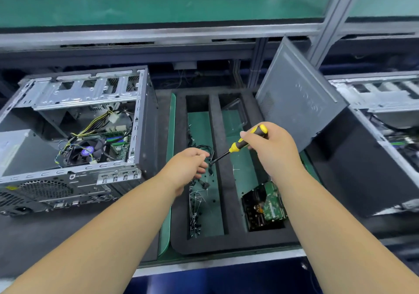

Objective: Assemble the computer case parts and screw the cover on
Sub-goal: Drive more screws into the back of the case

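An open computer case (74,135) lies on its side at the left, with its fan, cables and board exposed. Its grey side cover (299,98) leans upright at the right, behind my right hand. My right hand (269,150) grips a yellow-and-black screwdriver (240,144) whose tip points down-left toward my left hand. My left hand (190,164) hovers over the left slot of a black foam tray (226,180), its fingers curled at the screwdriver tip. What it pinches, if anything, is too small to tell.
The tray's left slot holds several small black screws (196,212) and cables. A circuit board part (265,205) lies in the right slot, and a clear plastic box (235,116) stands at that slot's far end. A second open case (385,123) sits at the far right.
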Demonstrator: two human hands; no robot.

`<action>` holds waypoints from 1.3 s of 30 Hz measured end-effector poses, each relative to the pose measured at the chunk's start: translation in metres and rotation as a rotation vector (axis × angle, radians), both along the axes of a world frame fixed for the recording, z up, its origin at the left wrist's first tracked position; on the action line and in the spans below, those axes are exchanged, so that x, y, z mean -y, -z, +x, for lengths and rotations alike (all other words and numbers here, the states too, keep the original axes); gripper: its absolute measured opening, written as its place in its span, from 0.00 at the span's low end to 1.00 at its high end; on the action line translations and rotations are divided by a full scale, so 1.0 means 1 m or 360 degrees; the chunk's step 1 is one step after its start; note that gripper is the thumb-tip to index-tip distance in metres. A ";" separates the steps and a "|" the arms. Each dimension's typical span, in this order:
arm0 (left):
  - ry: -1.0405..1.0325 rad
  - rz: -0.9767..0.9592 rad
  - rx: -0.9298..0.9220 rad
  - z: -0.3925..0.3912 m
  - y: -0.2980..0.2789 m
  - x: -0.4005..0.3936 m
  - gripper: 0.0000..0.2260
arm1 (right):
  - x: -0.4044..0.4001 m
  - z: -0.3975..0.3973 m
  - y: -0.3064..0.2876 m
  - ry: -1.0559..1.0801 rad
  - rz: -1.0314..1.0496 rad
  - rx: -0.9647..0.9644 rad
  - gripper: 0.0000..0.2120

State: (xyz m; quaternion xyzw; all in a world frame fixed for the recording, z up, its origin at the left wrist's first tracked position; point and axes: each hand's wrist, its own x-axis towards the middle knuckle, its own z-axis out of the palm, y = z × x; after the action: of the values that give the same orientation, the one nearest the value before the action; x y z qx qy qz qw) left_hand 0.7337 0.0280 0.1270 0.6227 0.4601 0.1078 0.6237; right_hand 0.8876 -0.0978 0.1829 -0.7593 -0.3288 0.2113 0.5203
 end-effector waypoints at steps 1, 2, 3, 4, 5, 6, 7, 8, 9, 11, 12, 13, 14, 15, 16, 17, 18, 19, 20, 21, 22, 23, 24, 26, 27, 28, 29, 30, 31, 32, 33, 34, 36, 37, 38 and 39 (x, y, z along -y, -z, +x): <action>-0.0014 -0.0075 0.0026 0.002 -0.004 0.002 0.09 | 0.003 0.001 -0.005 0.0009 0.0031 -0.0009 0.13; -0.0031 -0.0154 0.0055 0.004 -0.009 0.003 0.09 | 0.006 0.002 -0.010 0.0017 0.0057 -0.0021 0.13; -0.0040 -0.0230 0.0089 0.006 -0.013 0.004 0.09 | 0.008 0.003 -0.013 0.0021 0.0077 -0.0034 0.13; -0.0032 -0.0293 0.0127 0.007 -0.017 0.005 0.09 | 0.010 0.004 -0.016 0.0027 0.0090 -0.0046 0.13; -0.0005 -0.0342 0.0168 0.007 -0.020 0.006 0.09 | 0.012 0.004 -0.019 0.0032 0.0103 -0.0051 0.13; 0.0026 -0.0381 0.0206 0.008 -0.023 0.007 0.09 | 0.014 0.004 -0.021 0.0037 0.0117 -0.0052 0.13; 0.0046 -0.0418 0.0242 0.008 -0.026 0.007 0.09 | 0.015 0.004 -0.023 0.0041 0.0133 -0.0052 0.13; 0.0049 -0.0453 0.0273 0.008 -0.028 0.008 0.09 | 0.016 0.004 -0.025 0.0047 0.0151 -0.0056 0.13; 0.0036 -0.0491 0.0302 0.007 -0.030 0.008 0.09 | 0.017 0.004 -0.027 0.0054 0.0172 -0.0063 0.12; -0.0024 -0.0583 0.0378 0.006 -0.034 0.009 0.07 | 0.018 0.003 -0.030 0.0068 0.0226 -0.0083 0.12; -0.0068 -0.0636 0.0431 0.004 -0.036 0.009 0.06 | 0.018 0.002 -0.030 0.0076 0.0260 -0.0092 0.13; -0.0119 -0.0687 0.0491 0.003 -0.038 0.009 0.05 | 0.019 0.001 -0.031 0.0086 0.0298 -0.0102 0.13; -0.0174 -0.0735 0.0555 0.001 -0.040 0.009 0.04 | 0.019 0.000 -0.031 0.0096 0.0338 -0.0112 0.12; -0.0226 -0.0780 0.0621 -0.001 -0.041 0.009 0.04 | 0.020 -0.002 -0.032 0.0105 0.0380 -0.0121 0.12; -0.0268 -0.0817 0.0682 -0.003 -0.043 0.009 0.04 | 0.020 -0.003 -0.033 0.0111 0.0425 -0.0127 0.11; -0.0295 -0.0842 0.0731 -0.005 -0.045 0.009 0.04 | 0.020 -0.005 -0.033 0.0110 0.0464 -0.0132 0.11; -0.0310 -0.0853 0.0766 -0.007 -0.046 0.009 0.04 | 0.019 -0.008 -0.034 0.0102 0.0492 -0.0136 0.10; -0.0316 -0.0856 0.0788 -0.009 -0.048 0.009 0.04 | 0.018 -0.010 -0.035 0.0090 0.0509 -0.0136 0.10; -0.0319 -0.0856 0.0805 -0.011 -0.050 0.008 0.04 | 0.016 -0.012 -0.036 0.0077 0.0524 -0.0133 0.10; -0.0320 -0.0856 0.0817 -0.013 -0.053 0.008 0.04 | 0.015 -0.014 -0.037 0.0063 0.0541 -0.0129 0.10; -0.0324 -0.0853 0.0828 -0.015 -0.054 0.009 0.06 | 0.013 -0.017 -0.038 0.0044 0.0558 -0.0127 0.10; -0.0333 -0.0845 0.0836 -0.017 -0.055 0.008 0.08 | 0.012 -0.019 -0.039 0.0023 0.0570 -0.0125 0.11; -0.0349 -0.0835 0.0843 -0.019 -0.056 0.009 0.09 | 0.010 -0.022 -0.039 0.0005 0.0577 -0.0122 0.11; -0.0392 -0.0820 0.0850 -0.025 -0.058 0.008 0.09 | 0.007 -0.027 -0.041 -0.0027 0.0590 -0.0123 0.11; -0.0415 -0.0817 0.0848 -0.028 -0.058 0.008 0.08 | 0.005 -0.030 -0.041 -0.0045 0.0602 -0.0131 0.11; -0.0438 -0.0815 0.0843 -0.032 -0.060 0.007 0.08 | 0.003 -0.033 -0.041 -0.0065 0.0617 -0.0142 0.10; -0.0465 -0.0812 0.0840 -0.035 -0.061 0.007 0.07 | 0.001 -0.036 -0.041 -0.0090 0.0637 -0.0154 0.10; -0.0497 -0.0809 0.0845 -0.039 -0.062 0.006 0.07 | -0.001 -0.040 -0.041 -0.0116 0.0663 -0.0161 0.09; -0.0530 -0.0805 0.0862 -0.042 -0.064 0.005 0.07 | -0.003 -0.043 -0.042 -0.0144 0.0695 -0.0163 0.08; -0.0558 -0.0798 0.0887 -0.046 -0.066 0.003 0.07 | -0.005 -0.046 -0.043 -0.0179 0.0721 -0.0158 0.07; -0.0579 -0.0782 0.0911 -0.051 -0.069 0.001 0.06 | -0.008 -0.050 -0.045 -0.0220 0.0724 -0.0142 0.05; -0.0598 -0.0751 0.0928 -0.055 -0.072 -0.002 0.06 | -0.010 -0.053 -0.046 -0.0266 0.0702 -0.0112 0.03; -0.0642 -0.0618 0.0948 -0.068 -0.078 -0.010 0.05 | -0.016 -0.060 -0.048 -0.0343 0.0619 -0.0033 0.01; -0.0654 -0.0514 0.0951 -0.077 -0.081 -0.016 0.05 | -0.020 -0.065 -0.049 -0.0372 0.0571 -0.0001 0.01; -0.0649 -0.0395 0.0947 -0.086 -0.084 -0.021 0.04 | -0.024 -0.071 -0.051 -0.0396 0.0527 0.0028 0.02; -0.0629 -0.0276 0.0940 -0.097 -0.088 -0.027 0.04 | -0.029 -0.078 -0.053 -0.0426 0.0488 0.0063 0.03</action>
State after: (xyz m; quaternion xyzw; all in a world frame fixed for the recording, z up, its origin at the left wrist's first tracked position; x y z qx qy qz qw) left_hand 0.6368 0.0549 0.2148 0.4087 0.3789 0.3619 0.7473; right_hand 0.8100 -0.0689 0.2360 -0.6247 -0.4653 0.2110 0.5905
